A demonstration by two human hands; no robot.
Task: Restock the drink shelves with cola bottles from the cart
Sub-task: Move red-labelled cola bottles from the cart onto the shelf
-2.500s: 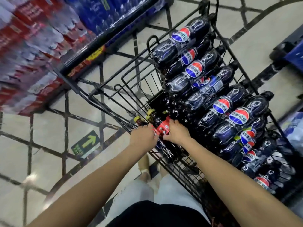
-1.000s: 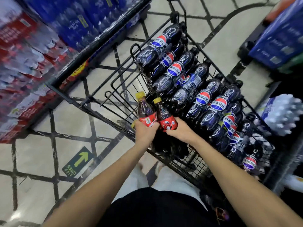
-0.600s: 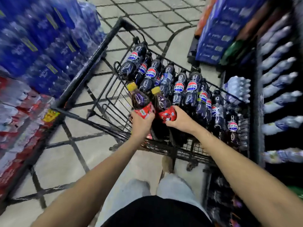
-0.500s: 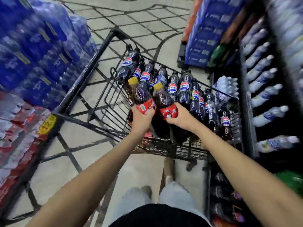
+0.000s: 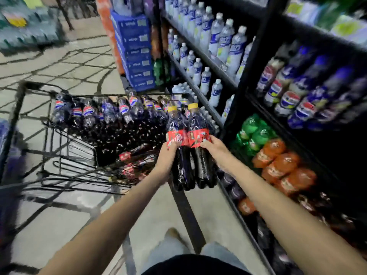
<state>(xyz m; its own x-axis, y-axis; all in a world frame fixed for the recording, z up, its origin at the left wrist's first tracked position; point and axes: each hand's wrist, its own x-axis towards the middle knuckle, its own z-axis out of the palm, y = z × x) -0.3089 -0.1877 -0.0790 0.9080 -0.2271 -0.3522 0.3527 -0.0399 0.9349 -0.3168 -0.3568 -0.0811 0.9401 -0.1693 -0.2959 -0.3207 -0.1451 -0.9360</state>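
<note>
Red-labelled, yellow-capped cola bottles (image 5: 196,124), two upright, we hold between cart (image 5: 20,94) and drink shelves (image 5: 250,72) | left hand (image 5: 166,155), right hand (image 5: 214,148): fingers curled round one each | progress: pair not yet shelved; many Pepsi bottles (image 5: 89,114) lie in cart, so we judge it early.

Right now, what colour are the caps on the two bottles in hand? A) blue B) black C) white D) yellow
D: the left bottle in the left hand and the right bottle in the right hand both carry yellow caps.
</note>
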